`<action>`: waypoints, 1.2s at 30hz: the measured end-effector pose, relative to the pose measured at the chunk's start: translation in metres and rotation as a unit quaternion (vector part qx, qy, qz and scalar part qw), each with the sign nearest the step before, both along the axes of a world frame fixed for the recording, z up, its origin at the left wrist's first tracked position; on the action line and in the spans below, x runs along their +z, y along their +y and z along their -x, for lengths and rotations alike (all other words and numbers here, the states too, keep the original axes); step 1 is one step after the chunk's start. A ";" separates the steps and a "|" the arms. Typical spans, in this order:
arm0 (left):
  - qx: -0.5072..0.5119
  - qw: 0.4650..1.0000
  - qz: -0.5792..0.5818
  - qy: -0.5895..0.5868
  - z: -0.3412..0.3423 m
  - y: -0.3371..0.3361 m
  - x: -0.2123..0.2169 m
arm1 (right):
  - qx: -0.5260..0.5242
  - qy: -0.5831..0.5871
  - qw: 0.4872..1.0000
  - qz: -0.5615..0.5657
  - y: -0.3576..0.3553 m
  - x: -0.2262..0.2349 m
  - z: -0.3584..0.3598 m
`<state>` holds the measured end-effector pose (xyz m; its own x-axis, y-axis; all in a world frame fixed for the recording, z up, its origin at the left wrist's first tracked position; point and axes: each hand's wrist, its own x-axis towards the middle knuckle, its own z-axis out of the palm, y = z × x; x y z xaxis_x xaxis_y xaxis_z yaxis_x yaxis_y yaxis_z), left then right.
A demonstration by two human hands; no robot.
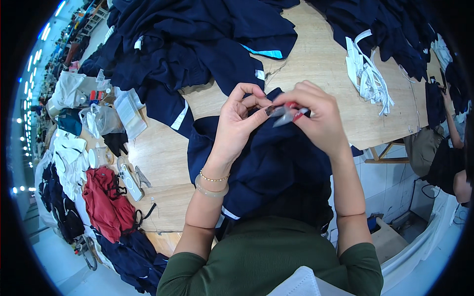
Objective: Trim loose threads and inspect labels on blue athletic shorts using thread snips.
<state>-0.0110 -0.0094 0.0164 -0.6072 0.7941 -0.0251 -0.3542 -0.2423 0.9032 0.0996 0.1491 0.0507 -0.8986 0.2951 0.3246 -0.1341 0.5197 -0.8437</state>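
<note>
The right hand (318,114) is clamped on red-and-grey snips (284,119). At their 9 o'clock, the left hand (238,118) pinches, on what I cannot tell. At 6 o'clock lies the navy garment (284,158).

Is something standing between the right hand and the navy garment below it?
Only the red-handled snips held in the right hand, over the navy garment and beside the left hand; nothing else visible stands between.
</note>
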 end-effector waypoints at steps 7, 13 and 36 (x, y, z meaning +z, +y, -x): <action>0.006 0.999 0.027 0.038 0.002 -0.002 0.001 | -0.168 0.009 0.974 0.152 0.025 -0.061 0.028; 0.003 1.000 0.021 0.015 0.004 -0.006 0.002 | -0.338 0.006 0.940 0.046 0.091 -0.085 0.000; -0.199 0.886 0.224 0.355 0.048 -0.033 0.023 | 0.141 -0.233 0.907 0.322 0.047 -0.006 0.017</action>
<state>-0.0586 -0.0422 0.0395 -0.2704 0.9558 -0.1158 0.3641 0.2129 0.9067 0.0831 0.1962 0.0447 -0.9634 0.0259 -0.2669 0.2631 -0.1006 -0.9595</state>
